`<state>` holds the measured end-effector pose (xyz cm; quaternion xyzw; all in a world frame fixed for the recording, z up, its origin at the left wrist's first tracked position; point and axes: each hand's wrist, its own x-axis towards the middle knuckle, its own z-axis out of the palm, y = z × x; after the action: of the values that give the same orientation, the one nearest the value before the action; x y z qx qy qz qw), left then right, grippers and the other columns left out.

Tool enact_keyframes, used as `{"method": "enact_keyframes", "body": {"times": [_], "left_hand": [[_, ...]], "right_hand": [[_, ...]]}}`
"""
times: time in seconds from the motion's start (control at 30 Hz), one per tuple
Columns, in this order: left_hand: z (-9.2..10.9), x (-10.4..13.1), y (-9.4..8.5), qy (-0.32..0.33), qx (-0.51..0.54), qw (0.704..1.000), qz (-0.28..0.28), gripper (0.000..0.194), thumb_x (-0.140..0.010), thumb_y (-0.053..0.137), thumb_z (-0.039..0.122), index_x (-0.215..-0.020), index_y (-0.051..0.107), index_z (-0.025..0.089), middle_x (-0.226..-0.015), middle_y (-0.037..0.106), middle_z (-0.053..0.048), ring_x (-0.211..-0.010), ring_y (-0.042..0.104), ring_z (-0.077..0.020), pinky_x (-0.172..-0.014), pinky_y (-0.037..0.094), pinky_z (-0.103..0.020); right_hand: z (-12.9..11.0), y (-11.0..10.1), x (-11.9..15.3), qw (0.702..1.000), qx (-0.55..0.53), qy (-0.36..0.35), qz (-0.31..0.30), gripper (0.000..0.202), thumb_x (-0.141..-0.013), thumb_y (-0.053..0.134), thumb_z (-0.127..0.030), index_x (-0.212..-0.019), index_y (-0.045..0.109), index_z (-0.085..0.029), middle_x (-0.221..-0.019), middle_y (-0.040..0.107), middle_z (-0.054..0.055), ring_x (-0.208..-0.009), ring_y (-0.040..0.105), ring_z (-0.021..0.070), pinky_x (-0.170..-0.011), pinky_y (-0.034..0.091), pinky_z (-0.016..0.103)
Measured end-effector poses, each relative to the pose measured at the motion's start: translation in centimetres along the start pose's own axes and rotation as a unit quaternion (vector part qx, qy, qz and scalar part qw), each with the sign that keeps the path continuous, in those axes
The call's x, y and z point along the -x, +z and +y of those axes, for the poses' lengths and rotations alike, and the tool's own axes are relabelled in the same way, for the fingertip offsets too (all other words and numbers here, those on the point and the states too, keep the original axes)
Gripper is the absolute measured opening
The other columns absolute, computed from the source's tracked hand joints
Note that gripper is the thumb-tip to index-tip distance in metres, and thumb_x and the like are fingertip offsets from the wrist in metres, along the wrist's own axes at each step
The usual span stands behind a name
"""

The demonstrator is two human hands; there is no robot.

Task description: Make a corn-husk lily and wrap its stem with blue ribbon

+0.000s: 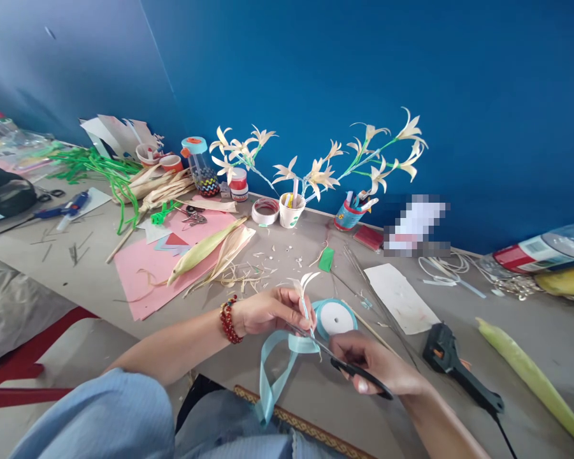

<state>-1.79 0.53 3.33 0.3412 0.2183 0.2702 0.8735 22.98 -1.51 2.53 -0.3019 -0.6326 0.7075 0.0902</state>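
My left hand (279, 311) pinches the stem of a small cream husk flower (304, 287) over the table's front edge. In my right hand (370, 363) is a pair of black-handled scissors (358, 371), its blades reaching to the stem beside my left fingertips. A light blue ribbon (270, 376) loops down below the fingers toward my lap. Just behind the hands lies a ribbon spool (335, 318) with a white face. Whether the blades are touching ribbon or stem I cannot tell.
Finished husk flowers (315, 175) stand in a paper cup (290, 211) against the blue wall. A black glue gun (459, 366) and a green corn husk (530, 382) lie at right. Pink paper (134, 274) with husks, and a blue glue gun (74, 205), are at left.
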Motion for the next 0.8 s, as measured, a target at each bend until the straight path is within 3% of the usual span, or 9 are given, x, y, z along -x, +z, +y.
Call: {"method": "enact_keyframes", "body": {"times": [0.47, 0.8], "left_hand": [[-0.02, 0.00, 0.15, 0.000, -0.007, 1.000, 0.010, 0.019, -0.066, 0.082, 0.018, -0.068, 0.065, 0.012, -0.074, 0.068, -0.003, -0.063, 0.061, -0.0098, -0.060, 0.046, -0.020], [0.02, 0.07, 0.41, -0.014, -0.007, 1.000, 0.020, 0.021, -0.064, 0.084, 0.021, -0.067, 0.065, 0.012, -0.073, 0.068, -0.002, -0.062, 0.062, -0.0091, -0.061, 0.048, -0.020]], "right_hand": [[0.17, 0.05, -0.04, 0.999, -0.032, 0.010, -0.019, 0.063, -0.057, 0.073, -0.074, -0.069, 0.045, -0.018, -0.059, 0.043, -0.006, -0.052, 0.035, 0.0071, -0.046, 0.022, 0.021], [0.21, -0.02, 0.12, 1.000, -0.016, 0.019, -0.015, 0.066, -0.055, 0.071, -0.079, -0.068, 0.044, -0.019, -0.058, 0.042, -0.006, -0.052, 0.033, 0.0073, -0.046, 0.021, 0.022]]}}
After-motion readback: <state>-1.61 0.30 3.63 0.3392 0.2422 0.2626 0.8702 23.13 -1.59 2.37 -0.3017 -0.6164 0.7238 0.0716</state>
